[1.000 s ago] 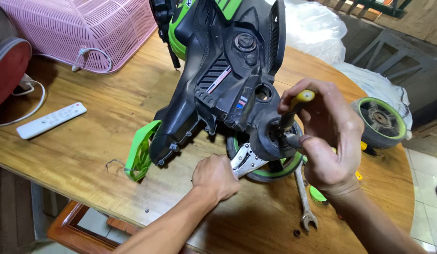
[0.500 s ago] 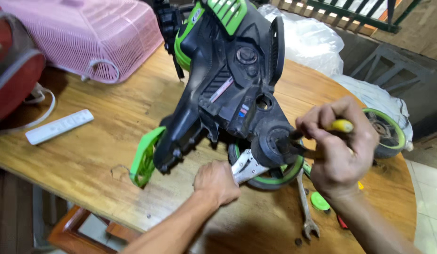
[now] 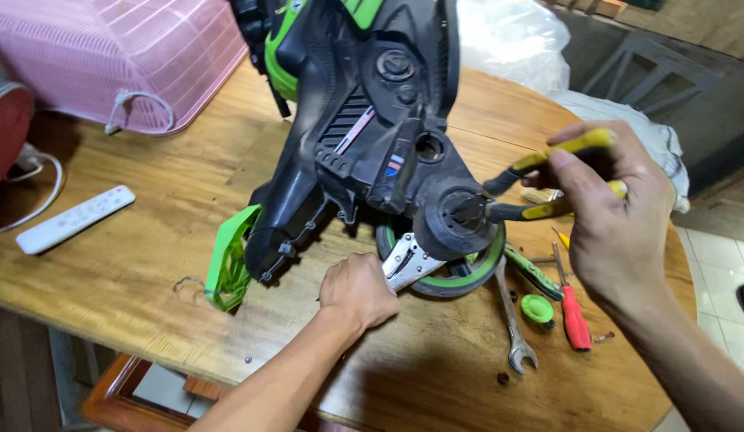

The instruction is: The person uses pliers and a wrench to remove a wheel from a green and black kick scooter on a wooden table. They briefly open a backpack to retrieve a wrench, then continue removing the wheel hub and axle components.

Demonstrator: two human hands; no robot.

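Right now the left hand [image 3: 357,290] is clenched around the handle end of silver locking pliers [image 3: 410,262], whose head sits against the underside of a black and green toy motorbike [image 3: 364,136] lying tilted on the round wooden table [image 3: 132,264]. Right hand [image 3: 608,216] grips yellow-handled pliers [image 3: 540,188], fingers [image 3: 576,164] wrapped over both handles, handles spread a little; the dark nose of the pliers reaches into the round black hub [image 3: 460,220] at the bike's lower end, touching the part in its middle. Can't tell whether the nose is actually biting anything. A black wheel with a green rim [image 3: 452,280] lies flat on the table right under the hub, partly hidden by it. A green mesh-like plastic piece [image 3: 228,260] sticks out at the bike's lower left, touching the table. Just right of the wheel: a steel open-end wrench [image 3: 512,320], a green-handled tool [image 3: 532,272] lying slanted, a small round green cap [image 3: 537,308], a red-handled screwdriver [image 3: 574,316], all near each other on the table. A small dark nut [image 3: 504,377] sits near the wrench's jaw end. Far left on the table: a white remote control [image 3: 76,218], with a white cable [image 3: 44,188] curling beside it. Pink plastic basket [image 3: 108,56] at the top left, upside down, a red rounded thing [image 3: 8,128] at the left edge. Clear plastic bags [image 3: 516,40] are bunched behind the bike at the top right.
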